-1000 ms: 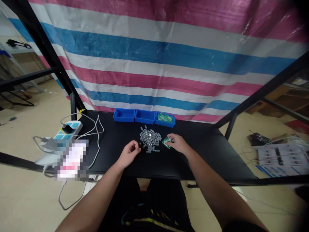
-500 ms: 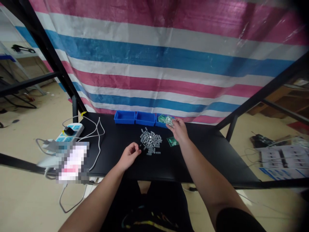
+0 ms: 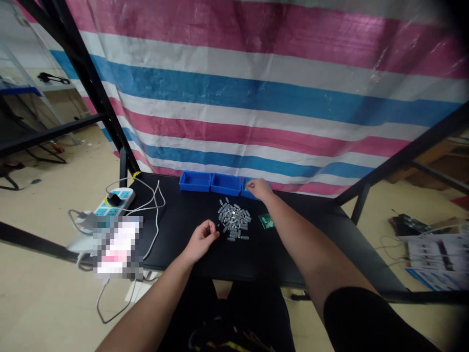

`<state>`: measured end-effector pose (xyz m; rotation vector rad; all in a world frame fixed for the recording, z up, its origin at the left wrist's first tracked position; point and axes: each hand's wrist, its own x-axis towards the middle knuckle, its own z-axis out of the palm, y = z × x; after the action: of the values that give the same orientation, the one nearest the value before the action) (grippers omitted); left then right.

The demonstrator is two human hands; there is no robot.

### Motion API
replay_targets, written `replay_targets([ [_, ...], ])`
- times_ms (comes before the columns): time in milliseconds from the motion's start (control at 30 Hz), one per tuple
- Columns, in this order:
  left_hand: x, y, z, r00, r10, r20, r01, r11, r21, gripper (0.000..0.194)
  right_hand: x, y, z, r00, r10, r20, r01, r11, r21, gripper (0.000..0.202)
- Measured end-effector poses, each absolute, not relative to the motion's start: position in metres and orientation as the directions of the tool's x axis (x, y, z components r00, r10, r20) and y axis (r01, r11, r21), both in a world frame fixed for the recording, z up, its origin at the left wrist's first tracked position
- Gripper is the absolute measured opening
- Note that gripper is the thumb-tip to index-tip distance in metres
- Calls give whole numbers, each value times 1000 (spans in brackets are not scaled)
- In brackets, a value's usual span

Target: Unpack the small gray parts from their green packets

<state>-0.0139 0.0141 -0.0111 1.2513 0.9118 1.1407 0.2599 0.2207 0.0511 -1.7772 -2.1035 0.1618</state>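
My left hand (image 3: 202, 239) rests on the black table (image 3: 256, 254) with its fingers curled shut, just left of a pile of several small grey metal parts (image 3: 234, 222). Nothing shows between its fingers. My right hand (image 3: 258, 188) reaches to the back of the table and lies over the rightmost blue bin (image 3: 245, 191), covering most of it. A bit of green shows at its fingertips, and I cannot tell whether it grips anything. A small green circuit board (image 3: 266, 221) lies on the table to the right of the pile.
Two more blue bins (image 3: 194, 181) (image 3: 225, 184) stand in a row at the back edge. A power strip (image 3: 119, 199) with white cables (image 3: 156, 215) lies at the left end. A striped tarp hangs behind the table, and black frame bars (image 3: 91, 88) flank it.
My right hand left the green board on the table, lifted a greenish item near the right bin, and now lies over that bin. My left hand has barely moved.
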Motion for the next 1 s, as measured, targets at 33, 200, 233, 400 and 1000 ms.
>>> replay_targets([
  [33,-14,14,-11,226,971,75,-141,-43,989,31,262,218,52,-142,960,241,918,219,-331,8],
  [200,-14,16,-12,251,964,85,-137,-52,989,32,292,182,59,-216,893,395,857,367,-361,19],
  [233,-14,16,-12,254,963,87,-137,-53,989,32,301,171,58,-231,917,325,846,354,-398,20],
  [400,-14,16,-14,254,963,85,-120,-56,991,32,342,118,35,-369,929,-8,827,325,-459,50],
  [1000,-14,16,-15,222,973,63,-129,-34,991,31,338,180,46,181,927,327,540,184,-821,33],
])
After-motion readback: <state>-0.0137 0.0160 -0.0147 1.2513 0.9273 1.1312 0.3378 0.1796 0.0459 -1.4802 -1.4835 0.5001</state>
